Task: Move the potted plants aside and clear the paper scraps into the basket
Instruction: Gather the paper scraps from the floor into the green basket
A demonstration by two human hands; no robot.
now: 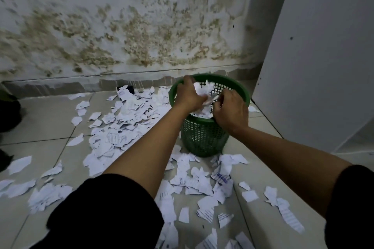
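a: green basket (204, 139) stands by the wall; our left hand (187, 95) and right hand (230, 110) are over its mouth, fingers curled round a wad of scraps (203, 91).

b: we should let go low inside the rim, so nothing flutters back onto the floor (46, 119) pile (119, 127). no plants in sight.

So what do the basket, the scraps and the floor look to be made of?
Basket: green plastic by the look, moulded in an open lattice with a smooth solid rim, slightly glossy. Scraps: thin white paper, torn edges, printed lines on some, matte. Floor: pale glazed-looking tiles with dark grout lines; ceramic probably, though the exact kind cannot be told.
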